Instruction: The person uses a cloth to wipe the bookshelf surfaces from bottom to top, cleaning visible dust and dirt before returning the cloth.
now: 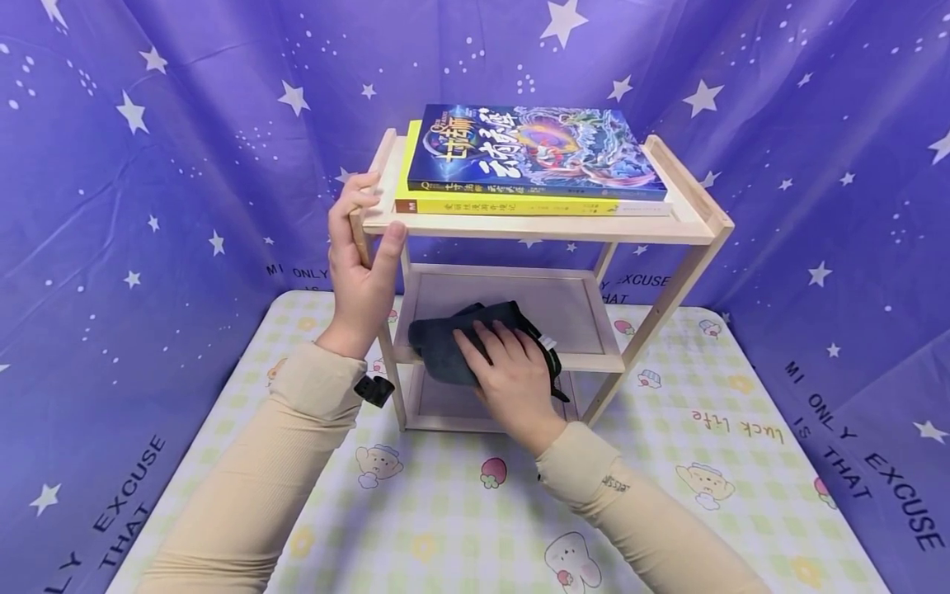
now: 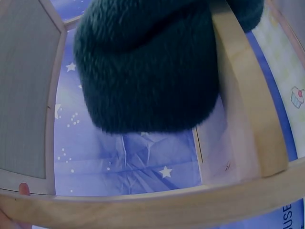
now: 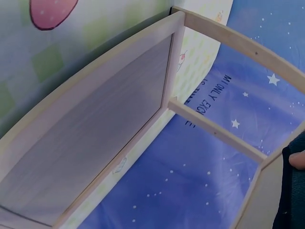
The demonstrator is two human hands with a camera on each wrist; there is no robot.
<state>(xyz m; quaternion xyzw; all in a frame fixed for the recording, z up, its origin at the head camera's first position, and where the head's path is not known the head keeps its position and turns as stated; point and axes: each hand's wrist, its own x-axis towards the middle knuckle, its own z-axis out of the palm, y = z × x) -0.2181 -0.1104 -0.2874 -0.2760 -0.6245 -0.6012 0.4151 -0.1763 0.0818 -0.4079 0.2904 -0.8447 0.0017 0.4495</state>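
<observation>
A pale wooden shelf rack stands on the table. My left hand grips its upper left corner, thumb on the front edge and fingers over the side rail. On the middle shelf lies a dark fuzzy cloth, bunched and hanging over the front edge; it looms large in the left wrist view. My right hand rests on this cloth with its fingers laid across the top. A fingertip touches the cloth's dark border in the right wrist view.
Two books are stacked on the top shelf: a blue illustrated one over a yellow one. Beneath the rack is a checked tablecloth with cartoon prints. Purple star-patterned curtains close in the back and both sides.
</observation>
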